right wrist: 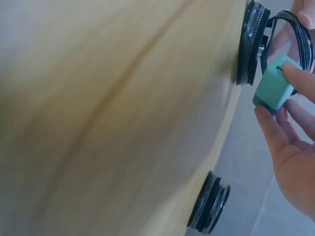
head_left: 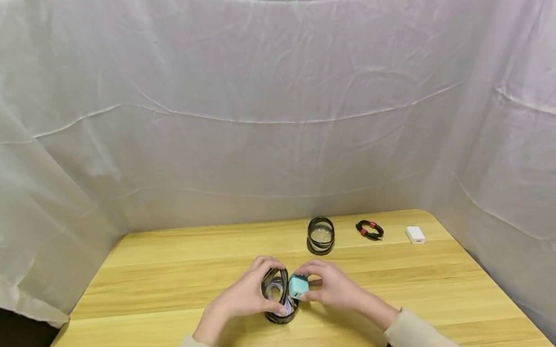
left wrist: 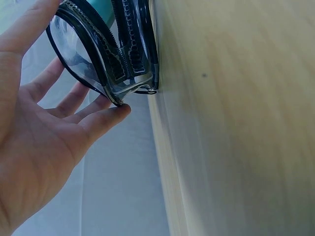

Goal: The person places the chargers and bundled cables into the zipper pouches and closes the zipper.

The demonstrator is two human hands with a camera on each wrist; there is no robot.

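My left hand (head_left: pixel 240 297) holds a round clear pouch (head_left: pixel 281 318) with black zipper trim, thumb and fingers spread around its raised lid. The lid stands open, and a pale coiled cable (head_left: pixel 288 303) shows inside. Between the thumb and fingers of my right hand (head_left: pixel 334 287) is a teal charger block (head_left: pixel 298 286), at the right side of the pouch opening. In the right wrist view the charger block (right wrist: pixel 273 84) is beside the open zipper. The left wrist view shows the pouch's zipper edge (left wrist: pixel 130 44) near my fingertips, with a bit of teal behind it.
A second round clear pouch (head_left: pixel 321 238) with black trim stands at the back of the wooden table (head_left: pixel 166 275). To its right lie a coiled black cable (head_left: pixel 369 230) with red ties and a white charger block (head_left: pixel 415 235). Pale curtains (head_left: pixel 276 156) surround the table.
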